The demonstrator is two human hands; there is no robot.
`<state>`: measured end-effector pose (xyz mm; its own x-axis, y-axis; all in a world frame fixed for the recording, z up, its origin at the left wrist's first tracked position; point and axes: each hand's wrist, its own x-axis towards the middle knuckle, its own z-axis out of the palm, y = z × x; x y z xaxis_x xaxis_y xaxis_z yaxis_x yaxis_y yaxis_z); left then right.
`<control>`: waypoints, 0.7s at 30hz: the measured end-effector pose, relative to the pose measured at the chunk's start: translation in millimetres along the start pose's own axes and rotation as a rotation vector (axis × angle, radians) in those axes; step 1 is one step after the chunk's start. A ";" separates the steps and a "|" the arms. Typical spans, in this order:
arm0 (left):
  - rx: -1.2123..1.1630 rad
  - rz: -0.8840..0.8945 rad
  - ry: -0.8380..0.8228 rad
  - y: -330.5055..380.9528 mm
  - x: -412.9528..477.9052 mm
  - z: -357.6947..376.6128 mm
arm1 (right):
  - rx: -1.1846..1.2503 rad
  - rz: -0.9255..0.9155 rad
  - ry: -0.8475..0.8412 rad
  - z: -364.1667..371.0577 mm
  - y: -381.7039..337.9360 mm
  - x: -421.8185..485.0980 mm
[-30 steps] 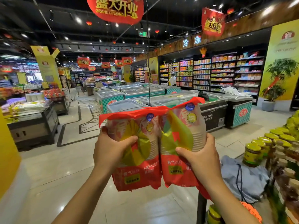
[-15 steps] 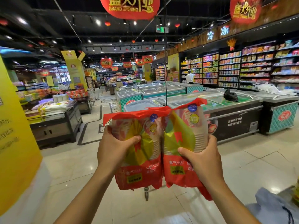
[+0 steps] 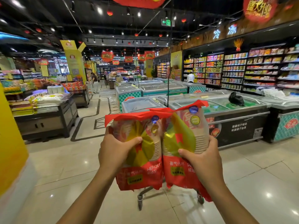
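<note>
My left hand (image 3: 115, 153) is clutching one upright red-and-yellow plastic sleeve of paper cups (image 3: 145, 160), my right hand (image 3: 206, 162) its twin (image 3: 182, 136); they are touching, with the metal trolley frame (image 3: 145, 192) showing below.

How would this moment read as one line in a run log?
left hand: grips left cup pack | right hand: grips right cup pack | both: upright, side by side, touching | behind: chest freezer

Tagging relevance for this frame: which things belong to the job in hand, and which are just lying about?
In hand:
- left pack of cups, held by the left hand
- right pack of cups, held by the right hand

Lying about:
- chest freezers, with a black bag on one
- stocked shelves
- trolley frame below the packs, role unclear
</note>
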<state>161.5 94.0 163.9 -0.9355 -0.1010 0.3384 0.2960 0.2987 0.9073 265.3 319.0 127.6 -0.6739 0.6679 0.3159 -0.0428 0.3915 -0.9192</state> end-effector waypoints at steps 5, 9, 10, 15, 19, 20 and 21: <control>-0.016 -0.034 -0.041 -21.1 76.4 38.0 | -0.019 -0.008 0.054 40.4 5.8 61.8; -0.046 -0.028 -0.054 -33.5 130.0 61.3 | -0.027 -0.014 0.073 70.6 8.3 106.4; -0.056 -0.029 -0.062 -36.9 142.4 66.4 | -0.026 -0.015 0.079 77.5 9.5 116.4; -0.084 -0.041 -0.099 -52.2 188.3 92.3 | -0.057 -0.025 0.087 103.8 20.9 158.9; -0.082 -0.066 -0.113 -65.6 222.0 115.2 | -0.075 -0.013 0.094 119.4 35.9 190.9; -0.088 -0.075 -0.109 -68.5 230.3 121.2 | -0.080 -0.008 0.092 122.7 40.0 199.8; -0.092 -0.085 -0.105 -71.6 238.9 127.4 | -0.084 -0.005 0.089 126.0 44.4 209.3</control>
<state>-107.7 169.4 148.0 -0.9716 -0.0207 0.2359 0.2268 0.2044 0.9522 29.5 396.4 123.3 -0.6058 0.7175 0.3438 0.0179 0.4443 -0.8957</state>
